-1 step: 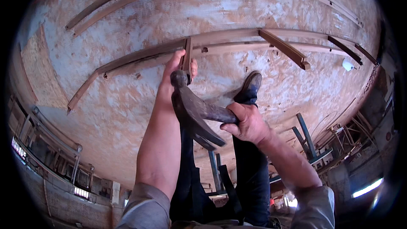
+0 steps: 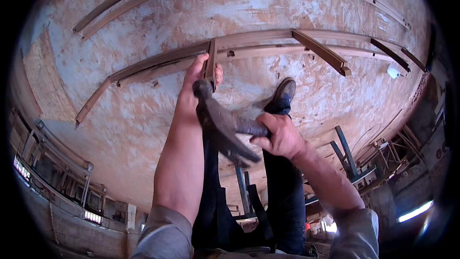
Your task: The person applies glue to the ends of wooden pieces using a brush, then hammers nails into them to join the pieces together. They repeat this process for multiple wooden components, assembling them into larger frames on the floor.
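Metal, wood and cloth surfaces, mostly matt
Hammer (image 2: pixel 216 124): head of dark, dull metal; short bar (image 2: pixel 211 60) and long rails (image 2: pixel 263 39): bare-looking wood, smooth-faced; right crosspiece (image 2: pixel 322 54): brown wood, faint sheen; floor (image 2: pixel 139 148): matt, blotchy, rough-looking; near sleeves (image 2: pixel 165 235): matt, creased grey cloth

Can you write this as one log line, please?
left hand: around short wooden bar | right hand: gripping claw hammer by handle | hammer-bar contact: unclear | nearby: long wooden rails
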The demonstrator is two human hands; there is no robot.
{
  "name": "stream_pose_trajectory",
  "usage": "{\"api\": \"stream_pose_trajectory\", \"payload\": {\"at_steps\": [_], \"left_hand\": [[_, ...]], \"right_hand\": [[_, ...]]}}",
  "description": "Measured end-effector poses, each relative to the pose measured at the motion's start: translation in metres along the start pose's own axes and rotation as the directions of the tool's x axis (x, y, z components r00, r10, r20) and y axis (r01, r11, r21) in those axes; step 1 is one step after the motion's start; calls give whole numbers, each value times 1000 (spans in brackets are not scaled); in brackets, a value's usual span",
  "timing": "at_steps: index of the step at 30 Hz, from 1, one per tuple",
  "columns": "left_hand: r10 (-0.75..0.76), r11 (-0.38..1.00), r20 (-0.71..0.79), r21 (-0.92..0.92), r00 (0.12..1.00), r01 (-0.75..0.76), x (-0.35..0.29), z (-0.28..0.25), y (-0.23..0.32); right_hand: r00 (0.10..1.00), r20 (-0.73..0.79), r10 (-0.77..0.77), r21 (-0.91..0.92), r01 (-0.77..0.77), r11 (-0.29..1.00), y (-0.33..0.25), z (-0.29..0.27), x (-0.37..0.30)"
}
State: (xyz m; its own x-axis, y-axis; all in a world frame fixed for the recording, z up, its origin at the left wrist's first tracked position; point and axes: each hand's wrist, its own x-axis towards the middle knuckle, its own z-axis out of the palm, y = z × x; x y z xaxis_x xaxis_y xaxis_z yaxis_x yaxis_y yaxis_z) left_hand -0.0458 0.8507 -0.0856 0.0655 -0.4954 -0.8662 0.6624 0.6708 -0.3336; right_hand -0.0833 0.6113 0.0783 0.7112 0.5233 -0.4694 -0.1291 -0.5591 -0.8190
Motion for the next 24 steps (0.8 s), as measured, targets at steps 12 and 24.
{"api": "stream_pose_trajectory", "payload": {"at_steps": [12, 24], "left_hand": [[36, 992, 185, 114, 982, -58, 1, -18, -5], [126, 991, 2, 41, 992, -126, 3, -4, -4]], "right_hand": [[946, 64, 319, -123, -310, 943, -15, -3, -8], [649, 6, 761, 311, -724, 615, 33, -42, -181]]}}
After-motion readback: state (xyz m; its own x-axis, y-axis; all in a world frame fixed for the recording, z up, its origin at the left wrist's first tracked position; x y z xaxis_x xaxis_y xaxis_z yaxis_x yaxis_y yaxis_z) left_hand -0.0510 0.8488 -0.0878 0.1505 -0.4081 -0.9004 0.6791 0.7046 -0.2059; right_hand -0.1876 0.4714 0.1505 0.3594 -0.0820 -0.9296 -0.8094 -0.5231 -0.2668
